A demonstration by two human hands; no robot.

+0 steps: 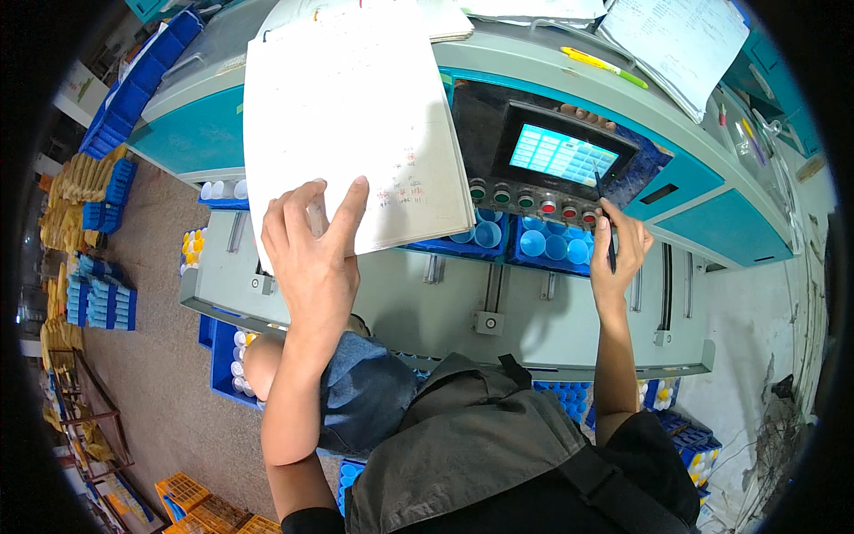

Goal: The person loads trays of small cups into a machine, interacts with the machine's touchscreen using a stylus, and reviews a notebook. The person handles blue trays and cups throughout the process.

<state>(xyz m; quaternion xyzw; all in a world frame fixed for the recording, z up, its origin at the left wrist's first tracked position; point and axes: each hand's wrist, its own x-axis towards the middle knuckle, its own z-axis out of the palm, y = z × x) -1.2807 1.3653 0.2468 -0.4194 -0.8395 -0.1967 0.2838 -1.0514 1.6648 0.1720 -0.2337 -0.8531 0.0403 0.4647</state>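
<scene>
My left hand (312,250) lies palm down on the lower part of a thick stack of white paper sheets (347,127). Its thumb and fingers are spread apart against the top page, which bears handwritten marks in red and dark ink. Between finger and thumb of my right hand (617,250) is a slim black pen or stylus (611,247). The tip points up at the right part of a lit touch screen (564,155); whether it touches the glass I cannot tell. Below the screen runs a row of green and red push buttons (525,199).
Blue crates of light-blue cups (554,245) stand under the control panel, behind a grey machine table (413,320). A yellow-green pen (604,67) and written papers (680,47) lie on the upper ledge. Stacked blue crates (100,300) stand left, orange crates (207,507) below.
</scene>
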